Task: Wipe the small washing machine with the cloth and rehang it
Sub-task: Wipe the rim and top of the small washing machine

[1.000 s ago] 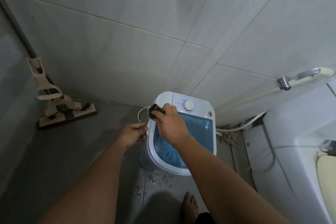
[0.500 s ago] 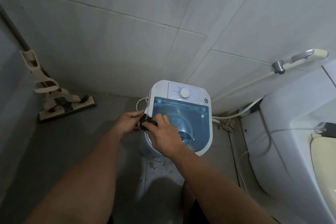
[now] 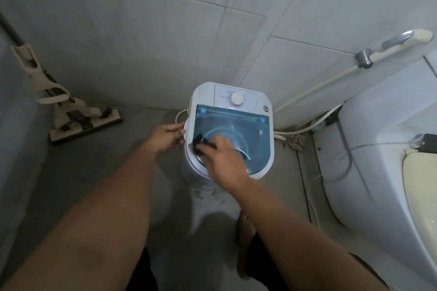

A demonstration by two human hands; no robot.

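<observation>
The right hand presses a dark cloth against the near-left part of the blue see-through lid of the washer, fingers curled down over the cloth; the hand is blurred. The left hand rests against the washer's left rim, fingers bent and touching the white edge, holding nothing else. The washer stands on the grey floor close to the tiled wall, with a white dial on its far panel. A mop leans in the left corner. A toilet sits to the right, with a spray hose hung on the wall above it.
</observation>
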